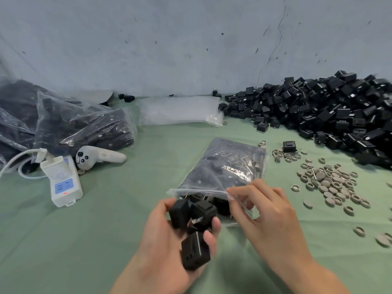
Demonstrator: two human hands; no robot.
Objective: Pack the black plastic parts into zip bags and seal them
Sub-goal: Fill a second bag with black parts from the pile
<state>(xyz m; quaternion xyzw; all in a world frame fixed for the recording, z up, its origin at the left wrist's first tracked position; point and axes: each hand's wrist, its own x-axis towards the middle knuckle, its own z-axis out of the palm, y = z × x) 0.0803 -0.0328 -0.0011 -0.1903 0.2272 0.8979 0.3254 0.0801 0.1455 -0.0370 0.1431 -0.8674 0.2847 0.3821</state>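
Several black parts (196, 250) are gripped in the left hand (161, 249), with the fingers curled round them, right at the open mouth of a zip bag (224, 164). The bag's upper lip is pinched by the right hand (269, 215). The bag, already largely filled with black parts, is laid on the green cloth (127, 219). Grey rings and discs (331, 183) are scattered to the right, and behind them a heap of loose parts (331, 115) is piled against the wall. A stack of empty bags (180, 110) is seen at the back and filled bags (80, 126) at the left, with a white controller (101, 157) and a white box (61, 183) beside them.
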